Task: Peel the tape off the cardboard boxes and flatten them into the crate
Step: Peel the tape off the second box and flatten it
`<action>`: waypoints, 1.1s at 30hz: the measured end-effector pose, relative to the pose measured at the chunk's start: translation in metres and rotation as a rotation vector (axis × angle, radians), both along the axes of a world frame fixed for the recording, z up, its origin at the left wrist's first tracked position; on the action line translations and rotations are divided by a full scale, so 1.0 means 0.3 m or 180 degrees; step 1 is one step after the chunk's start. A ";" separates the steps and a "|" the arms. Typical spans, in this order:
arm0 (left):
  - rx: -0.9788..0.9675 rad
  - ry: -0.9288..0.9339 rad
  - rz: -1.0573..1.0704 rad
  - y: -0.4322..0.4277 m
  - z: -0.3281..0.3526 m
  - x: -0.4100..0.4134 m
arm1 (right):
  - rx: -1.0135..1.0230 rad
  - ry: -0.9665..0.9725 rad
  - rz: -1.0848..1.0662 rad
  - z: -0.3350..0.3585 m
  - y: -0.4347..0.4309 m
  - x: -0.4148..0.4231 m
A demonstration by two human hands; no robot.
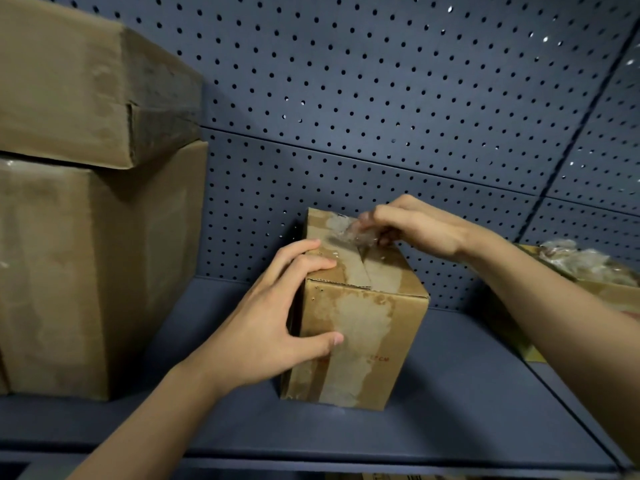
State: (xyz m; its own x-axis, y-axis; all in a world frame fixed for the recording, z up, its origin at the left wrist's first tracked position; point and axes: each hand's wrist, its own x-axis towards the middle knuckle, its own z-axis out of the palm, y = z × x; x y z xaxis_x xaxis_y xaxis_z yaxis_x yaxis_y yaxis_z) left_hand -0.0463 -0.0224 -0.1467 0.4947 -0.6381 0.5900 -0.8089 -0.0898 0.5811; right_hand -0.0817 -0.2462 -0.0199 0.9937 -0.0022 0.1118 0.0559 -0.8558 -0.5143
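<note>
- small cardboard box (360,327) standing upright on the dark blue shelf (467,393), near the pegboard back wall (381,98), well apart from the two bigger stacked boxes (79,202) at the left.
- left hand (277,317) spread over the near left top corner: fingers on the top flap, thumb pressed on the front face, bracing rather than gripping.
- right hand (412,226) pinched shut on a crumpled wad of clear tape (353,230) at the far end of the top seam, wad apparently still joined to the box.
- top flaps already parted along the centre seam; pale torn patches on the top and front where the paper skin is stripped.
- probably light and likely empty, so prone to sliding or tipping under a pull; hence the bracing hand.
- cardboard stiff at edges and corners, softer mid-panel; best held at a corner or along a folded edge, not pressed into the middle of a face.
- tape thin, sticky, clingy, apt to tear or take paper with it; best gripped close to the peel line and drawn low along the seam.
- worn surface looks weak; hard jerks likely to rip the flap rather than free the tape.
- another open box with crumpled clear wrap (588,261) at the right edge; the crate cannot be made out for certain.
</note>
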 end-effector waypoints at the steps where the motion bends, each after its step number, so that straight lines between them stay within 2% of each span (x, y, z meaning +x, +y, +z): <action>1: -0.0009 -0.0005 0.0004 -0.001 0.000 0.000 | 0.0027 0.0000 -0.0013 -0.003 -0.007 0.008; 7: 0.0000 -0.0014 -0.0012 0.001 -0.003 0.000 | -0.0376 -0.0175 -0.0051 -0.010 0.005 0.039; 11: 0.0043 -0.0020 0.0002 0.005 0.000 -0.002 | -0.0892 -0.0256 0.0009 -0.013 0.020 0.063; 16: 0.0065 -0.0055 0.0044 0.006 0.004 -0.009 | -0.0885 -0.0747 -0.0326 -0.029 0.000 0.057; 18: 0.0080 -0.0072 0.0049 0.005 0.007 -0.013 | -0.0619 -0.1022 -0.0601 -0.046 -0.017 0.061; 21: 0.0055 -0.0119 0.0059 0.011 0.007 -0.023 | 0.0475 -0.1558 -0.1242 -0.040 -0.068 0.069; 23: 0.0046 -0.0163 0.0069 0.019 0.003 -0.029 | 0.0532 -0.1619 -0.1432 -0.028 -0.106 0.071; 25: 0.0057 -0.0183 0.0065 0.023 0.002 -0.032 | 0.0581 -0.1528 -0.1390 -0.027 -0.119 0.064; 29: 0.0035 -0.0163 0.0080 0.019 0.005 -0.031 | 0.1123 -0.1506 -0.1071 -0.026 -0.087 0.046; 33: 0.0001 -0.0175 0.0049 0.017 0.003 -0.035 | 0.2103 -0.1294 -0.0703 -0.028 -0.062 0.058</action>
State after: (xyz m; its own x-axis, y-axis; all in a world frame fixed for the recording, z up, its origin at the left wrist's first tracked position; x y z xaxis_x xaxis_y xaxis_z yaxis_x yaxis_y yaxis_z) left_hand -0.0568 -0.0172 -0.1458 0.4713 -0.6309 0.6163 -0.8380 -0.1026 0.5359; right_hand -0.0644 -0.2648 -0.0282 0.8444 -0.3859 0.3715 0.2126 -0.3952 -0.8937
